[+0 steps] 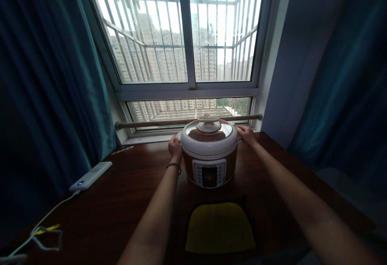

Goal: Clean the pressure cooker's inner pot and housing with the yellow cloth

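Note:
A white and orange electric cooker [209, 152] stands on the dark wooden table [127, 200], its control panel facing me and its lid with a white knob on top. My left hand [175, 147] grips the cooker's left side near the rim; a bracelet sits on that wrist. My right hand [246, 134] holds the cooker's right side at the same height. Both arms stretch forward from the bottom of the view.
A yellow cloth [219, 226] lies on the table in front of the cooker. A white power bank [90, 175] with a cable lies at the left edge. A wooden rod [151, 123] runs along the barred window behind. Dark teal curtains [51, 87] hang on both sides.

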The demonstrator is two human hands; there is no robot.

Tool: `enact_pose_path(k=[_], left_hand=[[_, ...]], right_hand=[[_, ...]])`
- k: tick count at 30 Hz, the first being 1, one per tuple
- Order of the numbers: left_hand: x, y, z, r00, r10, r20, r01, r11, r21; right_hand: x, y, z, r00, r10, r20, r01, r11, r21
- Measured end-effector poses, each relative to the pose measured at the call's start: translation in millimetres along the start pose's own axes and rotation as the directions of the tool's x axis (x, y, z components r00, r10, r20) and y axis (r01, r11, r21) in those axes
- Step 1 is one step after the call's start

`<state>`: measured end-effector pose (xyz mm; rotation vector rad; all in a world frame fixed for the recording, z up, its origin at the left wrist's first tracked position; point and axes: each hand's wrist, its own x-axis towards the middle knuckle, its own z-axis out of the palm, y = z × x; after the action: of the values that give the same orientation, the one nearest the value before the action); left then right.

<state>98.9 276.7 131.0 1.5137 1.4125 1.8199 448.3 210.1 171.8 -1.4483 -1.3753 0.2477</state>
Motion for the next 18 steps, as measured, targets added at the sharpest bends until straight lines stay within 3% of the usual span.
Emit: enact_pose_path(k=[4,10,14,18], left_hand=[[0,0,1.1,1.000,-0.017,-0.015,0.017,1.000,0.011],[-1,0,0.4,1.000,-0.017,-0.006,0.018,1.000,0.024],[-1,0,-0.1,1.000,-0.023,-0.008,0.023,1.000,0.018],[0,0,0.6,0.999,-0.030,-0.013,0.029,1.000,-0.002]], right_hand=[[13,-8,-14,0.985,0.081,0.153,-0.077,0.997,-0.032],[30,-20,-22,0.922,0.234,0.308,-0.235,0.971,-0.034],[32,-21,-32,0.883,0.281,0.376,-0.323,0.945,0.051],[13,-10,-41,0.865,0.301,0.401,-0.410,0.885,0.220]])
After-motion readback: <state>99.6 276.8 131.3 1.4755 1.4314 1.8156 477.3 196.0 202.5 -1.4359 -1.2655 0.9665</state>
